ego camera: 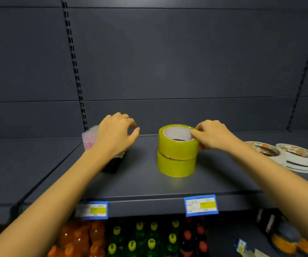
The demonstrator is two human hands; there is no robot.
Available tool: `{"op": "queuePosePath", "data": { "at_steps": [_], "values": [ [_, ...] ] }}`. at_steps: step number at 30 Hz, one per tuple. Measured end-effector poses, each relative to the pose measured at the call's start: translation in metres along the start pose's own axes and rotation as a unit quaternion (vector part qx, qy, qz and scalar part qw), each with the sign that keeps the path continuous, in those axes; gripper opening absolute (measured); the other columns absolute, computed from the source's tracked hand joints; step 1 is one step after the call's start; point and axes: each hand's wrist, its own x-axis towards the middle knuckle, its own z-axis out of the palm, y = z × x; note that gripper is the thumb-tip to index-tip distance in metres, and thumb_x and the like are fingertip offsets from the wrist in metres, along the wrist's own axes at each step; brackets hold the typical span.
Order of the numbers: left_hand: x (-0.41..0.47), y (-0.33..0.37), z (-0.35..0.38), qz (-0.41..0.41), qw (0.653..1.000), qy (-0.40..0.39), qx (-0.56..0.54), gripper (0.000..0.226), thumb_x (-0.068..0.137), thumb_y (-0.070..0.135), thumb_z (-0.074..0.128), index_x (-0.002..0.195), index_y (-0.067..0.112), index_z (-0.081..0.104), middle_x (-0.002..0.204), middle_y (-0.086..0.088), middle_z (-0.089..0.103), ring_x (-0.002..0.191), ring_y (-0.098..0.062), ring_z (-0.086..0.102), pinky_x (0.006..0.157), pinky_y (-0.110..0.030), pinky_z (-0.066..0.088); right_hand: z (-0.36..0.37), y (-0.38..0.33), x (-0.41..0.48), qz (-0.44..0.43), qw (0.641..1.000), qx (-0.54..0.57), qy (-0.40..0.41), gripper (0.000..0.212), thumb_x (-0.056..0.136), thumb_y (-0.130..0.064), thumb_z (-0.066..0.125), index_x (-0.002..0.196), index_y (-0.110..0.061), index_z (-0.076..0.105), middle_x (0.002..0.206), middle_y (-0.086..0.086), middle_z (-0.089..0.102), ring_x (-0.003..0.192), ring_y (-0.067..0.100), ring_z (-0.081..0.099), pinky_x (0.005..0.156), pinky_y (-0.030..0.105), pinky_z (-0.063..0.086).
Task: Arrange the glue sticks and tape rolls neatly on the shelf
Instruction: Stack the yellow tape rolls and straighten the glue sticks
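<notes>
On the dark shelf point(149, 184), a pink pack of glue sticks point(89, 139) stands at the left, by a black box point(114, 165). The left hand point(115, 133) hangs over them, fingers loosely bent, holding nothing. In the middle, two yellow tape rolls point(176, 156) sit stacked. The right hand point(212, 135) pinches the top roll's rim. White tape rolls point(297, 159) lie at the right.

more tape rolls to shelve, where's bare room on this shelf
Bare shelf lies between the glue stick pack and the stacked yellow tape rolls, and along the front edge. The right end is crowded with white tape rolls; the right hand grips the top yellow roll.
</notes>
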Motion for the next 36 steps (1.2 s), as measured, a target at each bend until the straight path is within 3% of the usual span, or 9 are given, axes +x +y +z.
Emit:
{"op": "queuePosePath", "data": {
  "at_steps": [5,9,11,16,21,28,36],
  "values": [
    [-0.009,0.022,-0.001,-0.06,0.998,-0.019,0.006,0.03,0.092,0.037,0.049,0.099,0.015,0.069,0.104,-0.001,0.067,0.099,-0.021,0.057,0.079,-0.032,0.039,0.013,0.012,0.004,-0.024,0.999,-0.006,-0.024,0.04,0.092,-0.035,0.044,0.093,-0.002,0.067,0.095,0.019,0.068,0.095,0.035,0.06,0.082,0.039,0.05],
    [-0.029,0.027,-0.015,-0.127,0.992,-0.011,0.012,0.024,0.089,0.034,0.052,0.088,0.016,0.068,0.096,0.0,0.068,0.093,-0.021,0.057,0.07,-0.031,0.04,0.005,0.009,-0.001,-0.084,0.988,-0.105,0.07,0.048,0.095,-0.05,0.038,0.124,-0.017,0.058,0.124,0.012,0.055,0.116,0.034,0.049,0.085,0.039,0.043],
    [-0.044,0.026,-0.026,-0.156,0.987,-0.008,0.028,0.022,0.087,0.032,0.054,0.085,0.017,0.069,0.094,0.001,0.068,0.091,-0.022,0.058,0.068,-0.03,0.042,0.003,-0.001,-0.003,-0.165,0.978,-0.075,0.101,0.047,0.096,-0.048,0.039,0.13,-0.019,0.052,0.13,0.008,0.049,0.121,0.029,0.043,0.091,0.038,0.04],
    [-0.088,0.007,-0.064,-0.206,0.973,-0.047,0.091,0.023,0.088,0.032,0.053,0.091,0.016,0.069,0.095,-0.001,0.069,0.092,-0.023,0.059,0.07,-0.03,0.042,0.023,-0.056,-0.016,-0.328,0.942,0.042,0.058,0.034,0.095,-0.034,0.046,0.127,-0.022,0.054,0.129,0.0,0.05,0.12,0.021,0.043,0.091,0.034,0.039],
    [-0.146,-0.026,-0.117,-0.269,0.949,-0.063,0.15,0.026,0.089,0.036,0.052,0.095,0.016,0.069,0.097,-0.002,0.068,0.093,-0.021,0.059,0.073,-0.033,0.046,0.064,-0.128,-0.041,-0.451,0.89,0.07,-0.009,0.035,0.094,-0.03,0.047,0.128,-0.022,0.051,0.133,-0.001,0.049,0.125,0.019,0.041,0.093,0.033,0.039],
    [-0.215,-0.084,-0.177,-0.333,0.916,-0.069,0.212,0.025,0.088,0.036,0.054,0.091,0.017,0.068,0.095,-0.002,0.068,0.091,-0.021,0.061,0.069,-0.031,0.045,0.104,-0.229,-0.062,-0.519,0.848,0.075,-0.081,0.037,0.096,-0.034,0.045,0.132,-0.025,0.046,0.139,-0.004,0.045,0.129,0.017,0.04,0.096,0.038,0.045],
    [-0.263,-0.185,-0.232,-0.341,0.902,-0.09,0.25,0.025,0.088,0.039,0.052,0.086,0.018,0.066,0.094,0.0,0.068,0.091,-0.019,0.06,0.067,-0.03,0.042,0.145,-0.355,-0.076,-0.522,0.842,0.088,-0.106,0.037,0.096,-0.035,0.046,0.132,-0.026,0.048,0.136,-0.007,0.048,0.126,0.014,0.043,0.095,0.034,0.042]
  ]
}}
